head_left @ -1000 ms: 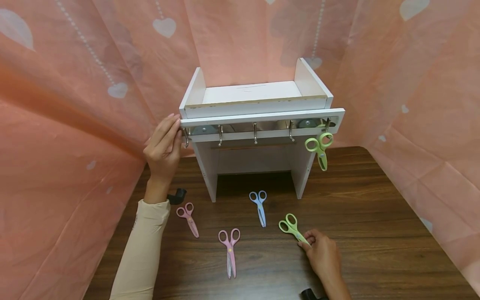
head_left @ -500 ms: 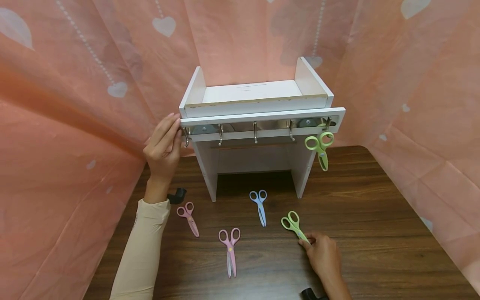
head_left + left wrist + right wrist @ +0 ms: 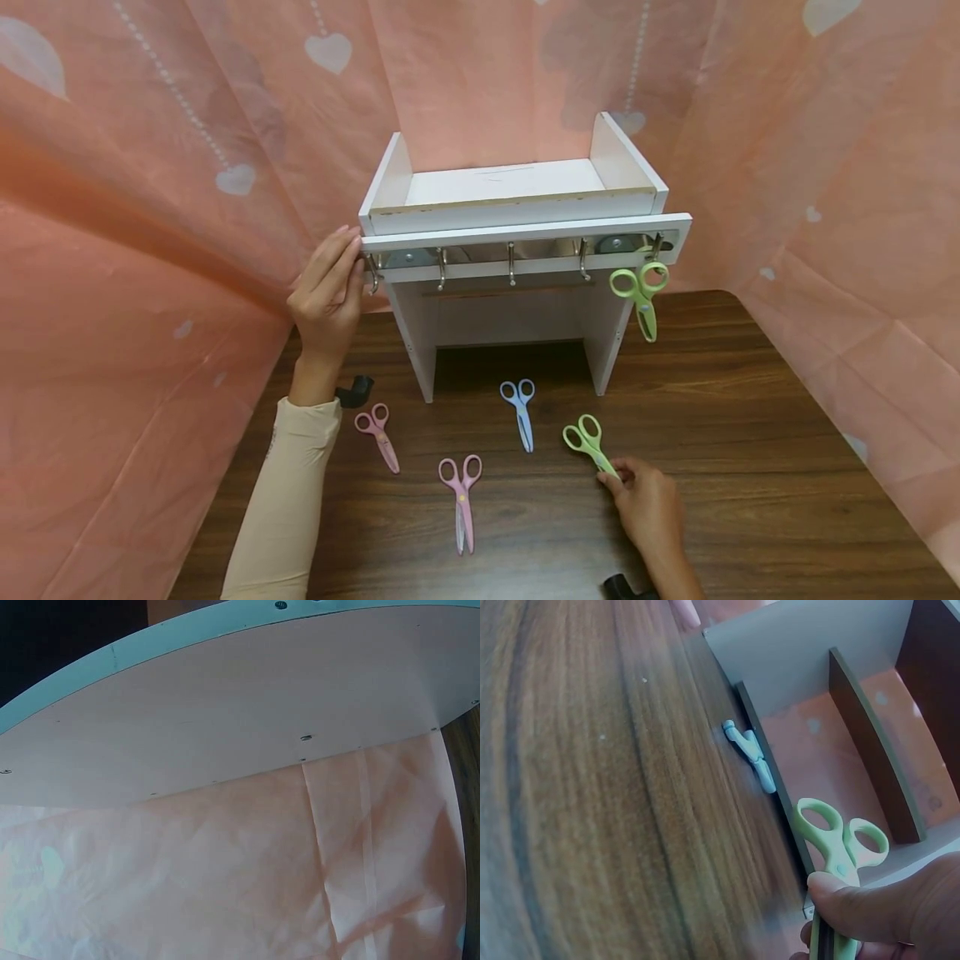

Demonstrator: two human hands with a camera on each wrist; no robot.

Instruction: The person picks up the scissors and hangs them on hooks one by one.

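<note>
My left hand (image 3: 326,296) holds the left end of a white rail (image 3: 480,271) with a row of metal hooks, fixed to the front of a white shelf unit (image 3: 408,333). Fingertips lie at the rail's end; whether any reach behind it is hidden. Lower right, my right hand (image 3: 648,508) pinches green scissors (image 3: 588,442) by the blades, finger loops pointing away from me. The right wrist view shows my thumb across the green scissors (image 3: 838,859) near the pivot. A second pair of green scissors (image 3: 641,296) hangs from the rightmost hook by one loop.
On the wooden table (image 3: 720,400) lie blue scissors (image 3: 521,417) before the shelf, pink scissors (image 3: 462,504) in front, and darker pink scissors (image 3: 378,437) by my left forearm. Pink fabric (image 3: 840,208) encloses the table. A side panel (image 3: 225,712) fills much of the left wrist view.
The green scissors in my right hand have turned slightly, their loops shifting up and to the right. My left hand stays at the rail's end.
</note>
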